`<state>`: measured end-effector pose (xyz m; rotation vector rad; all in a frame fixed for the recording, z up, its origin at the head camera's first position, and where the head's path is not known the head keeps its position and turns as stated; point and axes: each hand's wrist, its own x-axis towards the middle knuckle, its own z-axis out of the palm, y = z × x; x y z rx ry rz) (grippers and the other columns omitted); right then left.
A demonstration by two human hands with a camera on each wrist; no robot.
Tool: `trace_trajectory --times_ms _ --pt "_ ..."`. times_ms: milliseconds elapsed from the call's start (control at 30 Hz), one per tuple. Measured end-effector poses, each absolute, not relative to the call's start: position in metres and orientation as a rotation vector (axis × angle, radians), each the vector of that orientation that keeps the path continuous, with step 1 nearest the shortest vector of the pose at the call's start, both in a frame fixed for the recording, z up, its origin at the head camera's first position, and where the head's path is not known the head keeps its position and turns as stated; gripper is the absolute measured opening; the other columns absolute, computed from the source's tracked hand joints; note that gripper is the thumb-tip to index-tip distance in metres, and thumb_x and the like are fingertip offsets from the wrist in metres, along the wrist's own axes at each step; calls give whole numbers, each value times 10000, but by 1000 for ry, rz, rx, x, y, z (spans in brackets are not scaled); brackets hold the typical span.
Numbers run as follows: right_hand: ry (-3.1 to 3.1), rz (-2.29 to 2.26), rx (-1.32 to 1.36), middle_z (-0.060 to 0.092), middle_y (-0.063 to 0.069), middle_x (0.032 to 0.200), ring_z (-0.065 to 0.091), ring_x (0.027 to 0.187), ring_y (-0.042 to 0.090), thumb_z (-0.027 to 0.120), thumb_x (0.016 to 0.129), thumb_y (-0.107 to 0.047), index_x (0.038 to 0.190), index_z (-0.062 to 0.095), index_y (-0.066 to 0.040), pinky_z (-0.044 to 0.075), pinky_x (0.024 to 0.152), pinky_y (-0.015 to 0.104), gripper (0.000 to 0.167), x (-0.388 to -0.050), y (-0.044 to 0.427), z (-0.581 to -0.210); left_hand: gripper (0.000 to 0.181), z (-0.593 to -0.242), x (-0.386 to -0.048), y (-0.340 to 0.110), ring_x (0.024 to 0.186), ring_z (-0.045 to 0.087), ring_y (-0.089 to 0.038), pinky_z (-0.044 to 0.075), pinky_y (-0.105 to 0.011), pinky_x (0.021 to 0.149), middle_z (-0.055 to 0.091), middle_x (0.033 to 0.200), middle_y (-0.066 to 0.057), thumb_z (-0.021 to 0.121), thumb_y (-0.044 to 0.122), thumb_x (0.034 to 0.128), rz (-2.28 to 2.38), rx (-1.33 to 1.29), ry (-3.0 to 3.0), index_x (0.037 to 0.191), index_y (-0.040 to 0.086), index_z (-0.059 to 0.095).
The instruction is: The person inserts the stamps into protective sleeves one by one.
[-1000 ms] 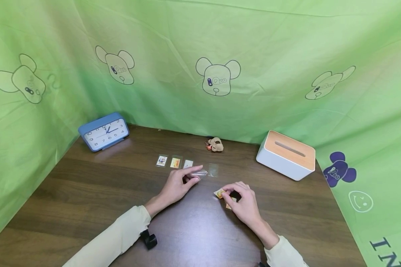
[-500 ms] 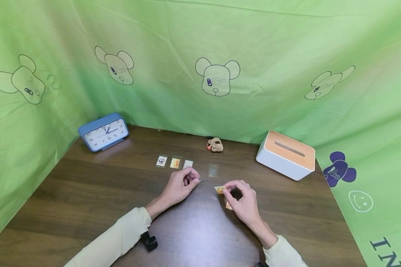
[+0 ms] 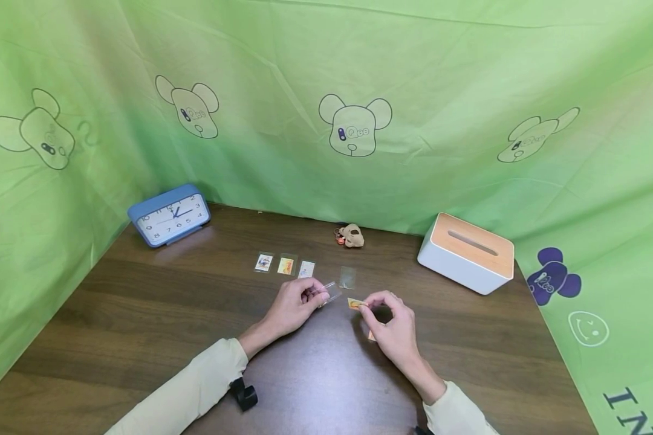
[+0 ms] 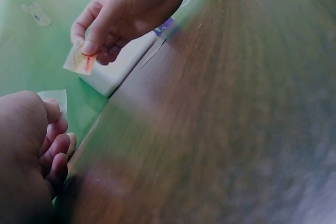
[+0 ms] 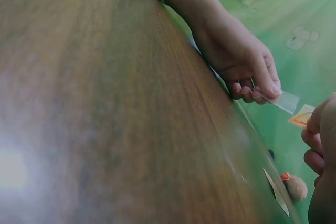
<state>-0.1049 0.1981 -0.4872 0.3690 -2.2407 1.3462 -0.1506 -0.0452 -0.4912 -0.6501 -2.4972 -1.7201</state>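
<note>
My left hand (image 3: 291, 306) pinches a small clear plastic sleeve (image 3: 334, 292) between thumb and fingers; it looks vacant and points to the right. Between thumb and index finger of my right hand (image 3: 396, 329) is a small yellow-orange picture card (image 3: 355, 304), tilted above the table. In the right wrist view the sleeve (image 5: 287, 102) and the card (image 5: 301, 118) are close, with a slight gap between them. Another orange card (image 3: 371, 336) lies on the table, partly hidden under the right hand. A second clear sleeve (image 3: 347, 278) lies flat beyond the hands.
Three sleeved picture cards, the leftmost (image 3: 263, 261) included, lie in a row beyond the left hand. A blue clock (image 3: 170, 215) stands back left, a plush keychain (image 3: 352, 235) back middle, a white tissue box (image 3: 465, 252) with wooden lid back right. Green cloth (image 3: 283, 121) walls the table.
The left fingers have shifted their hold on the sleeve, which was nearly hidden half a second ago and now sticks out to the right. The right hand keeps the card, now slightly higher.
</note>
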Motion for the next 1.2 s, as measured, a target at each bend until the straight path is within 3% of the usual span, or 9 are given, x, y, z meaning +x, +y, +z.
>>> trace_trajectory --times_ms 333,467,667,1200 --pt "-2211 1343 294 754 53 806 681 796 343 906 766 147 870 757 -75 467 801 345 287 -109 190 -487 46 -491 -149 -47 682 508 1 439 -212 603 711 839 51 818 99 1006 -1634 -763 -2483 966 98 795" --pt "-2184 1355 340 770 26 834 706 818 290 919 772 132 882 775 -111 458 852 295 302 -112 190 -485 39 -494 -150 -47 684 519 -9 448 -216 605 716 848 50 814 110 1013 -1632 -791 -2479 975 110 803" --pt "-2168 1362 391 781 -3 873 706 863 239 929 809 83 906 796 -159 494 848 316 292 -114 190 -484 68 -509 -156 -47 675 534 -11 448 -204 590 706 842 96 813 163 1022 -1614 -866 -2390 959 148 794" --pt "-2264 1365 412 784 -55 868 700 845 266 938 827 35 904 810 -192 490 820 399 272 -116 192 -488 63 -498 -151 -46 702 524 17 464 -213 622 693 837 79 822 102 1002 -1574 -835 -2495 948 120 795"
